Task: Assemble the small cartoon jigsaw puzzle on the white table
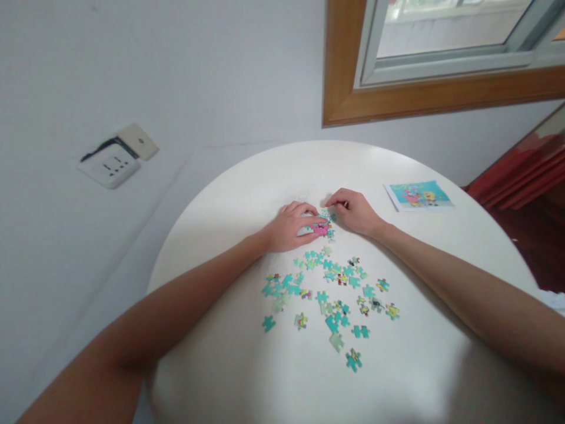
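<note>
My left hand lies with its fingers apart over a joined patch of jigsaw puzzle, pink and teal, and hides part of it. At the patch's upper right, my right hand is closed in a pinch at a small pale puzzle piece; the fingertips partly cover it. Nearer to me, many loose puzzle pieces are scattered, mostly teal with some yellow and pale green ones. A lone teal piece lies at the left of the spread.
The round white table stands against the wall. A picture sheet with pink and yellow cartoon figures lies at the back right. A wall socket is at the left, a wood-framed window above, red cloth at the right.
</note>
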Available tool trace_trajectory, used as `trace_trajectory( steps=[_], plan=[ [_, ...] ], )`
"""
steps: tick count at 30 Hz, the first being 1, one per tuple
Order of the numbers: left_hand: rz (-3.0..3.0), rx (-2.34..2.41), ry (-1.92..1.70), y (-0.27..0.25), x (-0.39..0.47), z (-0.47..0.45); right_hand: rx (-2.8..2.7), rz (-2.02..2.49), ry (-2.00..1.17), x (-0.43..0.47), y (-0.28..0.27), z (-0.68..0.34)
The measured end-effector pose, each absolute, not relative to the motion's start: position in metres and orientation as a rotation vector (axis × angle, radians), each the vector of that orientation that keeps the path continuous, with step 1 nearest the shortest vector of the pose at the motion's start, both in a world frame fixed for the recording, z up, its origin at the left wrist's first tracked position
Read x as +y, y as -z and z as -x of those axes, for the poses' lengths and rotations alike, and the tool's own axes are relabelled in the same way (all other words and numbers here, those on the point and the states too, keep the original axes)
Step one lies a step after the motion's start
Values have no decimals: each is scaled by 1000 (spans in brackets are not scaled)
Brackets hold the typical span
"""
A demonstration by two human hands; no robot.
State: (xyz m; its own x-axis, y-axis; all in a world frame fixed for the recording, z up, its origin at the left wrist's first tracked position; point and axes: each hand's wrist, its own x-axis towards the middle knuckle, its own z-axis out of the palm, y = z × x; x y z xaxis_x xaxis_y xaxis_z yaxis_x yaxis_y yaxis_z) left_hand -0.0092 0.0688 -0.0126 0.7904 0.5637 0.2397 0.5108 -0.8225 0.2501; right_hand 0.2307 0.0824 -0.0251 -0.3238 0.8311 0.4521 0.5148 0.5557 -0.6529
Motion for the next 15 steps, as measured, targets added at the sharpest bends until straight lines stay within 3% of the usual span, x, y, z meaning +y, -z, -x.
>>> trace_trajectory(
  steps=[15],
  plan=[
    [-2802,830,-500,16,71,10,-1995,1095,-519,82,24,-230]
  ],
)
